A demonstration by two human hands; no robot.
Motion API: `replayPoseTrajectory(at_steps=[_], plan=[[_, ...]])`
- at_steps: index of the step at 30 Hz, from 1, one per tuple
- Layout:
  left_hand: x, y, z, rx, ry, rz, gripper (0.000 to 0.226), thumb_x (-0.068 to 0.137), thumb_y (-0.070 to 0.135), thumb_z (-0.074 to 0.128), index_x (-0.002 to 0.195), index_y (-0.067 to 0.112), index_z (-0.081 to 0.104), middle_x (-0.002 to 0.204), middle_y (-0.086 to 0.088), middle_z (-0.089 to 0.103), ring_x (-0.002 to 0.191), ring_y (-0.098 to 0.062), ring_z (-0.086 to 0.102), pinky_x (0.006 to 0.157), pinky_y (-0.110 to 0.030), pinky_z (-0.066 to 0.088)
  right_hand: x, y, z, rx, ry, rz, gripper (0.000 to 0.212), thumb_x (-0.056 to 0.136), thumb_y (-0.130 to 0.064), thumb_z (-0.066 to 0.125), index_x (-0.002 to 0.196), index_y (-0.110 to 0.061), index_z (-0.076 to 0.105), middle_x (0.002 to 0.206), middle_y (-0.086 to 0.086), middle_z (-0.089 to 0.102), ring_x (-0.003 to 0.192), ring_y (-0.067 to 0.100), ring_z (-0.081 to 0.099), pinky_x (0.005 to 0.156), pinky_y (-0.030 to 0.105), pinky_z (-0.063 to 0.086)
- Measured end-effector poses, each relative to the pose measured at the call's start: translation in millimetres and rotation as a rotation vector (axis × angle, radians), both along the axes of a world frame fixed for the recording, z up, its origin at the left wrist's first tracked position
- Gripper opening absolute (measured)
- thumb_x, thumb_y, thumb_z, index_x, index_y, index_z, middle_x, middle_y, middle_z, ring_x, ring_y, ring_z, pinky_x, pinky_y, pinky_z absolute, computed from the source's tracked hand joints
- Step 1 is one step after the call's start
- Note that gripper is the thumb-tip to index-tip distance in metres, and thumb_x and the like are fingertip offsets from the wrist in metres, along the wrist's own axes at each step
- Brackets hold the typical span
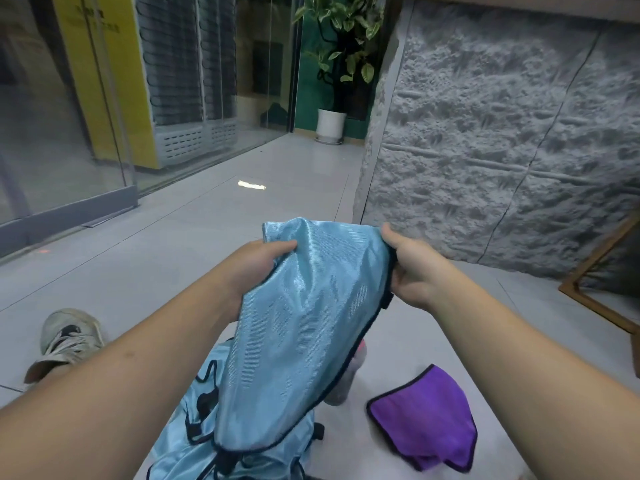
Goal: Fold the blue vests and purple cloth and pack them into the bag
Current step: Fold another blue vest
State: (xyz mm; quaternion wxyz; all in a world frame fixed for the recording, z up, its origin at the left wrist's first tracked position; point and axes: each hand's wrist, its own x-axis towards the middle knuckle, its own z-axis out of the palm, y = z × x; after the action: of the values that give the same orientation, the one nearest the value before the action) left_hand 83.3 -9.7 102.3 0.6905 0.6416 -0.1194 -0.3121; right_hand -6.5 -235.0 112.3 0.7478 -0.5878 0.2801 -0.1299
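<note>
Head view: left hand (266, 261) and right hand (412, 268) both pinch top edge of blue vest (304, 327), held up over floor (194, 237). More blue vests (194, 441) heaped below. Purple cloth (426, 417) on floor at right, apart. Shoe (65, 337) at left. Bag not visible.

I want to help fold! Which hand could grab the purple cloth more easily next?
Probably the right hand: the purple cloth lies on the floor below that arm. Both hands, including the left hand, hold the blue vest.
</note>
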Motion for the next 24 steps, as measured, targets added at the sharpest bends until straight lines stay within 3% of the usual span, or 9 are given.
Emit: replayPoseTrajectory(at_steps=[3, 6, 8, 10, 12, 16, 19, 22, 24], plan=[[5.5, 2.6, -6.1, -0.008, 0.097, 0.037, 0.028, 0.102, 0.031, 0.062, 0.115, 0.008, 0.073, 0.087, -0.012, 0.078, 0.068, -0.027, 0.075, 0.066, -0.036, 0.060, -7.8, 3.5, -0.8, 0.043, -0.070, 0.185, 0.048, 0.099, -0.039, 0.067, 0.137, -0.010, 0.063, 0.129, 0.008, 0.074, 0.119, 0.027, 0.071, 0.093, 0.044, 0.056], [8.3, 4.6, -8.6, -0.056, 0.202, 0.037, 0.034, 0.102, 0.031, 0.062, 0.120, 0.006, 0.073, 0.104, -0.015, 0.079, 0.080, -0.029, 0.076, 0.077, -0.039, 0.061, -12.0, 4.1, -9.3, -0.039, -0.089, 0.411, 0.069, 0.088, -0.013, 0.077, 0.149, -0.026, 0.047, 0.141, 0.004, 0.066, 0.122, 0.028, 0.068, 0.090, 0.045, 0.056], [11.5, 4.4, -8.0, -0.079, 0.253, 0.045, 0.034, 0.104, 0.031, 0.060, 0.119, 0.004, 0.072, 0.103, -0.016, 0.078, 0.078, -0.029, 0.076, 0.069, -0.037, 0.063, -11.2, 9.5, -15.1, -0.087, -0.019, 0.442, 0.091, 0.086, 0.008, 0.073, 0.153, -0.043, 0.037, 0.139, 0.004, 0.067, 0.115, 0.029, 0.071, 0.088, 0.051, 0.059], [14.8, 5.1, -6.8, -0.077, 0.291, 0.046, 0.031, 0.103, 0.026, 0.060, 0.119, 0.002, 0.071, 0.096, -0.017, 0.076, 0.073, -0.029, 0.075, 0.060, -0.037, 0.063, -10.8, 15.4, -17.2, -0.102, 0.048, 0.389, 0.117, 0.087, 0.019, 0.065, 0.164, -0.047, 0.006, 0.136, 0.007, 0.066, 0.107, 0.032, 0.073, 0.086, 0.051, 0.062], [17.3, 7.8, -6.0, -0.008, 0.328, 0.027, 0.030, 0.101, 0.019, 0.061, 0.124, 0.001, 0.069, 0.099, -0.018, 0.075, 0.075, -0.030, 0.075, 0.062, -0.040, 0.064, -10.4, 16.1, -16.5, -0.091, 0.051, 0.361, 0.118, 0.090, 0.018, 0.064, 0.163, -0.047, -0.001, 0.134, 0.010, 0.067, 0.105, 0.033, 0.073, 0.084, 0.046, 0.063], [21.1, 12.3, -7.0, 0.022, 0.426, 0.103, 0.042, 0.105, 0.019, 0.056, 0.132, -0.012, 0.049, 0.122, -0.022, 0.068, 0.081, -0.036, 0.074, 0.064, -0.050, 0.063, -9.0, 11.9, -12.7, -0.013, 0.017, 0.234, 0.088, 0.093, 0.014, 0.062, 0.160, -0.038, 0.036, 0.142, 0.014, 0.062, 0.098, 0.029, 0.078, 0.074, 0.038, 0.065], [22.1, 12.2, -7.8, -0.143, 0.509, 0.158, 0.039, 0.101, 0.023, 0.063, 0.124, 0.006, 0.037, 0.125, -0.026, 0.063, 0.101, -0.041, 0.072, 0.081, -0.056, 0.060, -7.4, 13.7, -10.9, 0.002, 0.034, 0.157, 0.048, 0.096, 0.012, 0.059, 0.134, -0.014, 0.068, 0.121, 0.023, 0.073, 0.084, 0.030, 0.077, 0.070, 0.037, 0.066], [20.9, 13.6, -10.4, -0.155, 0.377, 0.042, 0.070, 0.088, 0.020, 0.078, 0.148, 0.027, 0.041, 0.137, -0.018, 0.060, 0.104, -0.037, 0.074, 0.079, -0.052, 0.061, -4.7, 13.5, -9.9, 0.070, 0.026, 0.089, 0.031, 0.100, 0.010, 0.053, 0.121, -0.005, 0.071, 0.113, 0.025, 0.073, 0.081, 0.030, 0.074, 0.068, 0.037, 0.066], [19.8, 11.1, -12.3, -0.085, 0.187, -0.057, 0.090, 0.072, 0.008, 0.082, 0.153, 0.027, 0.047, 0.144, -0.015, 0.059, 0.108, -0.032, 0.074, 0.086, -0.047, 0.061, -3.4, 12.1, -8.8, 0.096, 0.020, 0.083, 0.029, 0.103, 0.009, 0.049, 0.118, -0.004, 0.070, 0.112, 0.024, 0.073, 0.083, 0.030, 0.074, 0.066, 0.037, 0.066]])
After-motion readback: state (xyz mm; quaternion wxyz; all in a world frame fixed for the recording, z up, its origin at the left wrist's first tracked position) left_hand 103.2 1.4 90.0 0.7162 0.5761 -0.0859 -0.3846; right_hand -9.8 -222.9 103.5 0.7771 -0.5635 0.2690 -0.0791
